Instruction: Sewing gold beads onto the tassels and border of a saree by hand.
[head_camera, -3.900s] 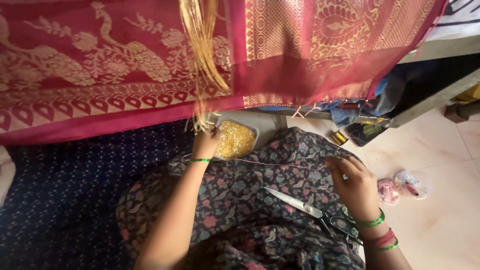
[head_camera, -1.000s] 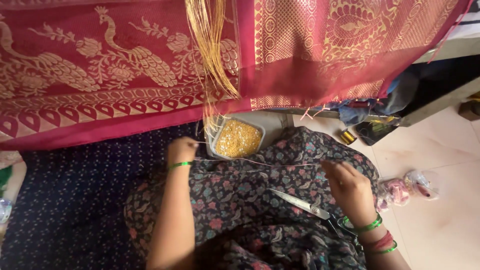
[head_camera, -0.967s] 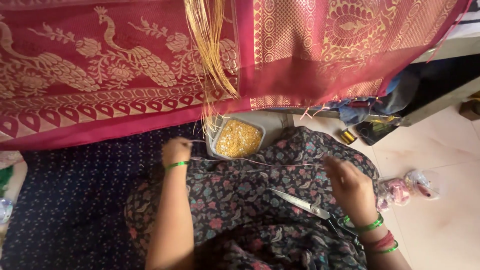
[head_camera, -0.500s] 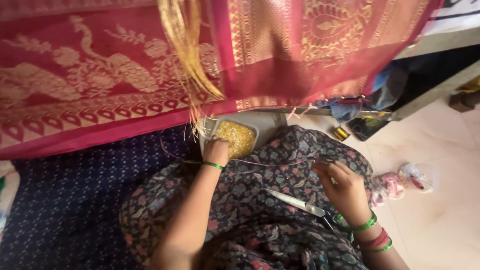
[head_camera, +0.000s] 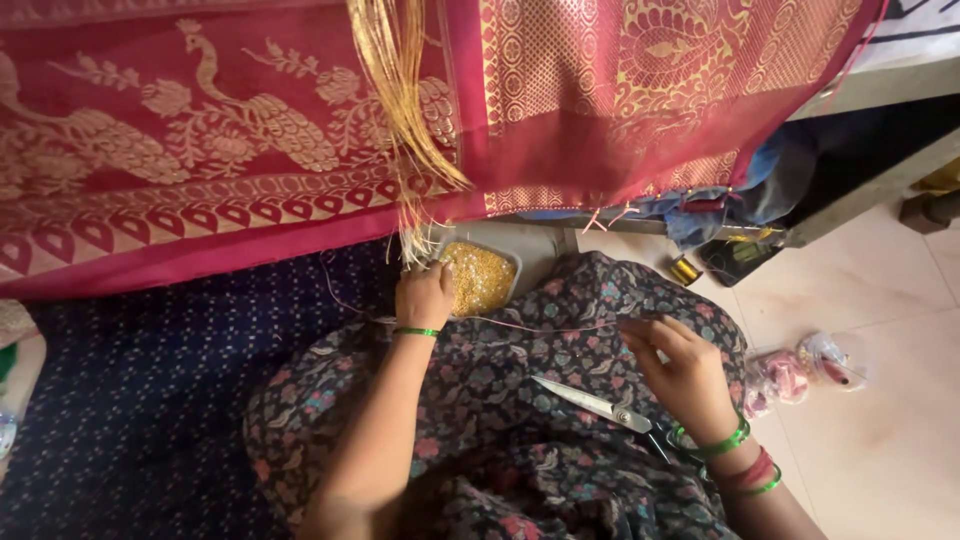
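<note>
My left hand (head_camera: 423, 295) is closed at the rim of a small tray of golden beads (head_camera: 478, 277), just under a bundle of golden threads (head_camera: 400, 100) hanging from a red and gold saree (head_camera: 200, 150). A thin thread (head_camera: 540, 326) runs taut from my left hand across my lap to my right hand (head_camera: 680, 365), which pinches its other end. A pair of scissors (head_camera: 600, 405) lies on my dark floral dress, next to my right wrist.
A dark blue dotted cloth (head_camera: 130, 400) covers the floor on the left. Small clear bags with pink bits (head_camera: 800, 370) lie on the pale tiles at right. A small gold spool (head_camera: 684, 270) and dark items sit under the table edge (head_camera: 870, 90).
My left hand moved from the lap's left side forward to the bead tray. The thread stays stretched between both hands, and the view shifted slightly.
</note>
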